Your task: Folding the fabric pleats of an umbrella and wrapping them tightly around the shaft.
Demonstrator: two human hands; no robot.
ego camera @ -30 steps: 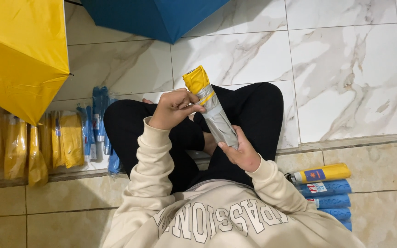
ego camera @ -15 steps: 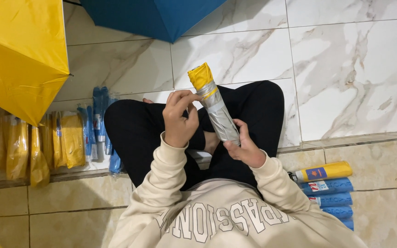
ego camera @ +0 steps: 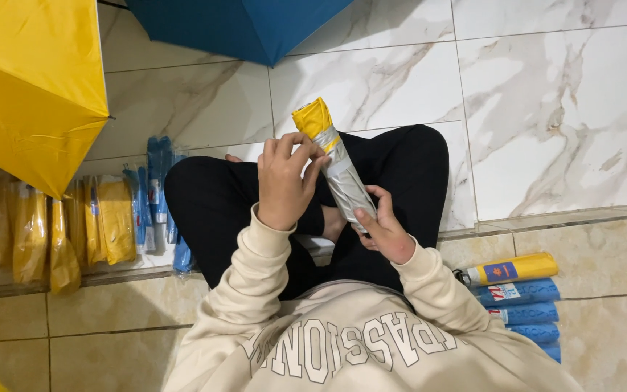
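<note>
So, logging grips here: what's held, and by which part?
A folded umbrella: right hand at its lower end, left hand near the yellow top.

Open yellow umbrella (ego camera: pixel 27 87) cut off by left and top edges. Blue umbrella (ego camera: pixel 244 25) cropped by top edge. Lower end of folded umbrella (ego camera: pixel 335 163) hidden behind right hand (ego camera: pixel 384 232). Bottom of packed blue stack (ego camera: pixel 527 319) covered by sleeve. Package print too small to tell.

Glossy white marble-veined floor tiles (ego camera: pixel 546 109) meet beige tiles (ego camera: pixel 74 334) nearer.
</note>
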